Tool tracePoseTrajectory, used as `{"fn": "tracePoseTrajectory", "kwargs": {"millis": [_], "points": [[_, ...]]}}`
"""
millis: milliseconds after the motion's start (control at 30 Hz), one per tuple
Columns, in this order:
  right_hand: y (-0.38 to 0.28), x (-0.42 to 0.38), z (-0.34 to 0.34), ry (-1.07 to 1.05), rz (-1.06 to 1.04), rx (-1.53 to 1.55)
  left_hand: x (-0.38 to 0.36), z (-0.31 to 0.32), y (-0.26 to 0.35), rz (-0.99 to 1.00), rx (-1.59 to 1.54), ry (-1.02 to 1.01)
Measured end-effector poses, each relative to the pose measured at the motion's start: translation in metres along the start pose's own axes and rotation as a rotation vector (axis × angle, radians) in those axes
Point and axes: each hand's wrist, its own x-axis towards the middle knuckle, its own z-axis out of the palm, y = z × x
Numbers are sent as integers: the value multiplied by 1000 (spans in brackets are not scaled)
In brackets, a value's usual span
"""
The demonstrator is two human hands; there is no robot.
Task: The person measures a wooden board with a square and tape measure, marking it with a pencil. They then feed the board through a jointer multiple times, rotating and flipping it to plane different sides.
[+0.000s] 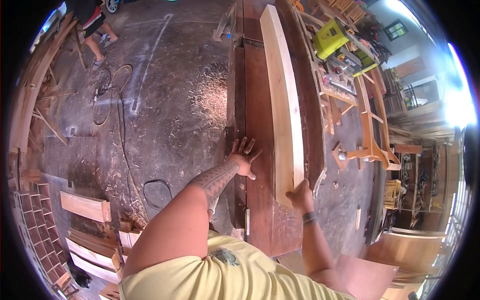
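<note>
A long, pale wooden beam (285, 110) lies lengthwise on a dark reddish-brown workbench (259, 150). At the beam's near end, my right hand (301, 196) is closed round its corner, thumb on the upper face. My left hand (244, 158) rests on the bench top to the left of the beam, fingers spread and apart from the wood piece. Nothing is in the left hand. The underside of the beam and some of my right fingers are hidden.
Wood shavings (212, 97) and a cord (121, 130) lie on the floor at left. Planks (85, 206) are stacked at lower left. A green power tool (330, 39) stands at right beside a wooden chair frame (372, 135). Another person's legs (95, 45) show at upper left.
</note>
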Motion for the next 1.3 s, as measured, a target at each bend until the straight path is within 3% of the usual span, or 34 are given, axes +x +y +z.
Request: {"fn": "tracePoseTrajectory", "kwargs": {"millis": [267,567,667,867,967,1033,1133,1167,1267,1300], "points": [[-11,34,-2,-43,-7,-60,0,-4,-1,0,-12,-35],[-83,121,-30,26,-79,-74,-10,-18,6,-40,-33,-54],[-97,103,-54,57,-46,-108,-9,-12,5,-34,-50,-24],[-41,16,-65,47,-85,-121,-1,-2,1,-35,-100,45],[-43,-45,-75,-47,75,3,26,12,-12,-70,-305,77],[-24,-77,-69,5,7,-39,37,0,-7,-143,-521,94],[-3,-117,-61,1,3,-2,31,-36,25,173,-1458,218],[9,-127,-56,-1,-14,-6,28,-47,53,72,-1548,457],[30,-162,-58,-65,42,-15,29,-76,100,-89,-1387,627],[36,-173,-59,-100,75,-15,22,-84,111,-156,-1386,582]]}}
